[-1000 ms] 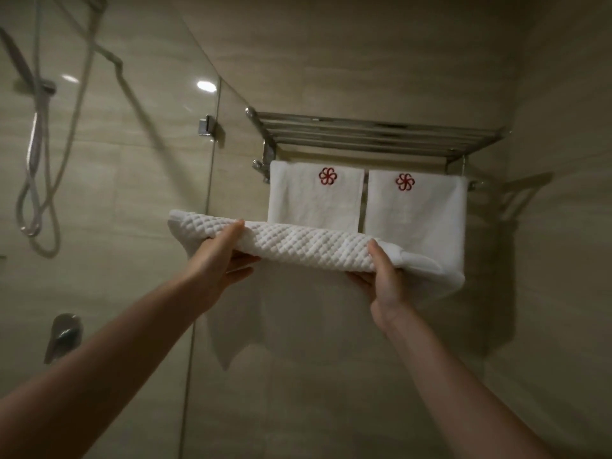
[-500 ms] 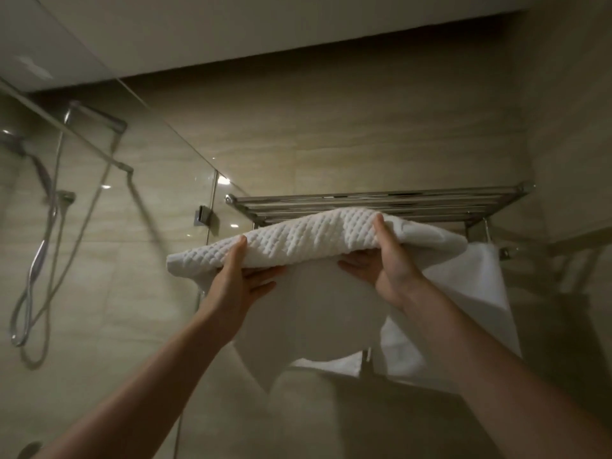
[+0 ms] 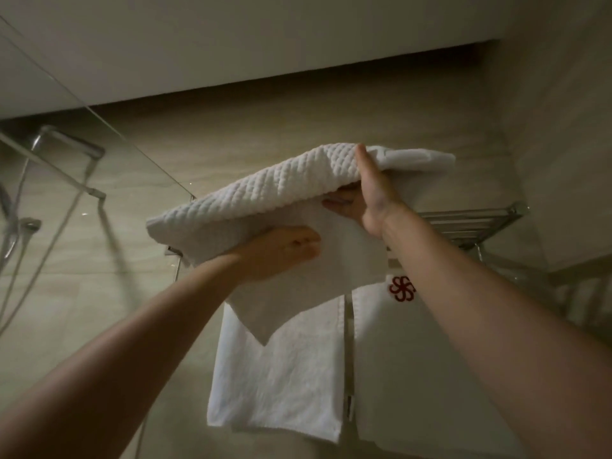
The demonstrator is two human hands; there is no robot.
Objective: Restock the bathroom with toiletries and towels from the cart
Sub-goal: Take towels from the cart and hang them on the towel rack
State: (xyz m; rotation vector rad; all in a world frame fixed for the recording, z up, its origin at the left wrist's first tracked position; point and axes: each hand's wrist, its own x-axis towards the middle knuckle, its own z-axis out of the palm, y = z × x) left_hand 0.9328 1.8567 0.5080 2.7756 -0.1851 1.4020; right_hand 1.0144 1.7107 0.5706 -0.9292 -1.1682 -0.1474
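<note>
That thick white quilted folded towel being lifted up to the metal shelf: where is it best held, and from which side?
Judging by its pose, the thick white quilted folded towel is best held from underneath, near both ends. The left hand supports it from below; the right hand clamps its edge. It is long and floppy, with a loose layer hanging down, so one central grip would probably let it sag.

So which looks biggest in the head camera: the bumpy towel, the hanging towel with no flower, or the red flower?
1. Bumpy towel, though it is nearer the camera.
2. Hanging towel, close in size.
3. Red flower, far smallest.
</note>
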